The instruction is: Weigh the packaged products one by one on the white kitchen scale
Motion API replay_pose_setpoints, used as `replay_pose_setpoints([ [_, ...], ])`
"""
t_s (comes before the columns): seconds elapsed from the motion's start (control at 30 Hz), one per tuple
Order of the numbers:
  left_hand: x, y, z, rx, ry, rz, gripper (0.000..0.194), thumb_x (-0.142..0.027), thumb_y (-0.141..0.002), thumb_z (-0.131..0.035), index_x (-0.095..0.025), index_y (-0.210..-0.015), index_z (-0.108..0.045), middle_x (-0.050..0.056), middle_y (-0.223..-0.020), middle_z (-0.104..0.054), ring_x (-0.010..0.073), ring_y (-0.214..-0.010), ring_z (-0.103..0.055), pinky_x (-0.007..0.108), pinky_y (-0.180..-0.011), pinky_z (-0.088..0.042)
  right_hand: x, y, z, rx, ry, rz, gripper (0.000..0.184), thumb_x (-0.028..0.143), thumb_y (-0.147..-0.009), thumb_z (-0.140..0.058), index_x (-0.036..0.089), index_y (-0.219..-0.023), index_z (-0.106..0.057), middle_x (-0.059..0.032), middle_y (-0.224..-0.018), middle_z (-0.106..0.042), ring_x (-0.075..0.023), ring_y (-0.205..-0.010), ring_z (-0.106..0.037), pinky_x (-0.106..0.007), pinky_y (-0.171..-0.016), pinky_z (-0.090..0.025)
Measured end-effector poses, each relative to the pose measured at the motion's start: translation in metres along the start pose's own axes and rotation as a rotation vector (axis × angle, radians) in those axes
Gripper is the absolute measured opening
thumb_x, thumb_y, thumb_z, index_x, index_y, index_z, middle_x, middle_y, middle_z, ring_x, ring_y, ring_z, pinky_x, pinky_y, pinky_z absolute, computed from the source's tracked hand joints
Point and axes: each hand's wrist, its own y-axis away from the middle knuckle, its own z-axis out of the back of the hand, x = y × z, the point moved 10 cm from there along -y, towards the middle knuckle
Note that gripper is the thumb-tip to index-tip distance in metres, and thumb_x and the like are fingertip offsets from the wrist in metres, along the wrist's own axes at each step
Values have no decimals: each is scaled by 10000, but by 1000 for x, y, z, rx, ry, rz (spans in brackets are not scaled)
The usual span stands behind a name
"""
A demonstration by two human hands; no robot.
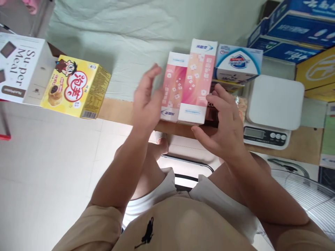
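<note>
Two pink flowered boxes stand side by side at the table's front edge: a shorter one (173, 87) on the left and a taller one (199, 80) on the right. My left hand (147, 101) is flat and open, its fingers against the left side of the shorter box. My right hand (222, 122) has its fingers spread, resting by the right side of the taller box, over a dark brown packet (212, 115). Neither hand grips anything.
A white and blue box (238, 63) lies behind the pink ones. A white kitchen scale (273, 108) sits to the right, with blue (293, 31) and yellow (318, 71) cartons behind it. At left lie a yellow snack box (77, 87) and a white "Su-per Meal" box (21, 69). A fan grille (309, 198) is at lower right.
</note>
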Motion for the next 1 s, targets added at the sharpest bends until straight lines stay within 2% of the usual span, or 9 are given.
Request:
replay_pose_setpoints([
  [0.07,-26,-2,5,-70,-6,-148,587,-762,-970,-590,-355,-1393,-575,-106,-1526,-590,262,-1544,-470,595,-1389,-312,4,3,19,-79,9,48,564,416,-886,-661,268,-1411,-515,-175,-1498,-622,-365,-1408,-620,-642,-1177,-517],
  [0.13,-74,6,6,-212,-54,-382,424,-563,-1051,-586,-282,-1364,-643,-47,-1419,-659,249,-1447,-548,585,-1339,-387,6,8,43,-159,28,91,480,352,-900,-611,278,-1366,-527,-154,-1404,-676,-327,-1320,-677,-596,-1104,-587],
  [0.23,-143,36,-13,-397,-76,-673,336,-339,-961,-646,-202,-1238,-779,22,-1171,-749,242,-1205,-666,544,-1222,-510,-7,21,79,-234,65,69,391,289,-917,-561,290,-1307,-549,-132,-1301,-716,-296,-1222,-718,-538,-1007,-640],
  [0.33,-177,57,-68,-234,-63,-758,389,-313,-916,-643,-230,-1270,-782,41,-1130,-743,230,-1094,-714,470,-1046,-623,-32,40,121,-307,117,-19,300,310,-950,-544,264,-1245,-574,-122,-1228,-737,-288,-1192,-725,-543,-1001,-630],
  [0.53,-165,71,-221,354,-41,-409,416,-256,-953,-609,-267,-1366,-660,100,-1265,-724,268,-1222,-706,479,-1055,-613,-81,97,212,-496,173,-217,267,340,-1010,-486,264,-1243,-592,-109,-1188,-693,-271,-1228,-673,-522,-1062,-587],
  [0.67,-163,82,-327,524,62,-243,271,-294,-1038,-553,-252,-1299,-609,128,-1300,-690,250,-1275,-674,442,-1117,-578,-114,139,261,-637,199,-364,300,420,-1030,-461,310,-1275,-594,-104,-1268,-648,-315,-1352,-613,-604,-1193,-499],
  [0.77,-152,88,-400,597,65,-86,348,-445,-1059,-550,-254,-1349,-545,146,-1450,-610,278,-1435,-577,484,-1212,-511,-139,161,277,-627,203,-512,307,425,-1041,-445,344,-1309,-572,-91,-1339,-635,-328,-1424,-573,-620,-1215,-479],
  [0.87,-138,94,-449,637,73,81,508,-538,-1031,-593,-245,-1423,-460,179,-1582,-492,325,-1545,-477,540,-1273,-451,-153,169,280,-558,131,-615,309,408,-1047,-444,315,-1309,-578,-101,-1377,-637,-326,-1452,-558,-618,-1207,-481],
  [1.0,-133,94,-472,616,81,117,495,-431,-1056,-571,-285,-1482,-366,163,-1609,-476,332,-1587,-424,593,-1275,-454,-159,171,279,-495,34,-673,315,433,-1034,-476,267,-1256,-625,-111,-1400,-642,-321,-1426,-584,-583,-1136,-541],
])
